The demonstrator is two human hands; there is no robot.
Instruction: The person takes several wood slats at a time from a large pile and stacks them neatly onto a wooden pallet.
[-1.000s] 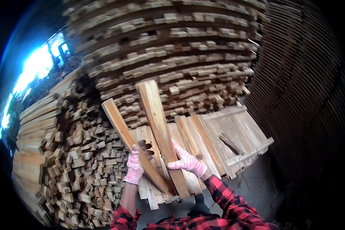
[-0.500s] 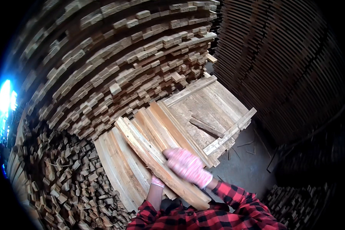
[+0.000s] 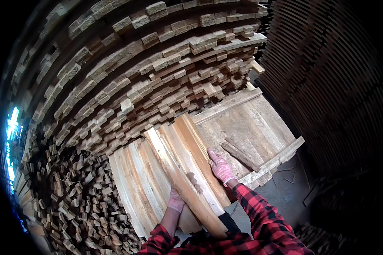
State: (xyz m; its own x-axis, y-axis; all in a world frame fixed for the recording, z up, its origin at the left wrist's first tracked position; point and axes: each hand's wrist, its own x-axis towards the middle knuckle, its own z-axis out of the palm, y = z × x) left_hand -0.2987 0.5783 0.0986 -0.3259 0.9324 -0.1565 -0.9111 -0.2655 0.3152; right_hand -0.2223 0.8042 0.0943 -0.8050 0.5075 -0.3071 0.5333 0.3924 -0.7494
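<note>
Both my hands wear pink-and-white knit gloves. My left hand is closed on the left edge of a long wooden board, which has a rough, bark-like side and slants from the pile down toward my body. Part of those fingers is hidden by the board. To the right, my right hand lies with fingers stretched against the right edge of an orange-brown board. Between the hands, pale boards lie side by side, one with a dark hand-shaped shadow. More flat boards spread to the left.
A wooden platform with raised side battens carries a loose dark stick. Stacked lumber rises behind. A heap of short offcuts fills the left, and a tall slatted stack stands right. Grey floor shows beyond the platform.
My right hand has moved off the slanted board's side to the orange-brown board's right edge. My left hand stays at the slanted board, with more of it visible. The view has shifted.
</note>
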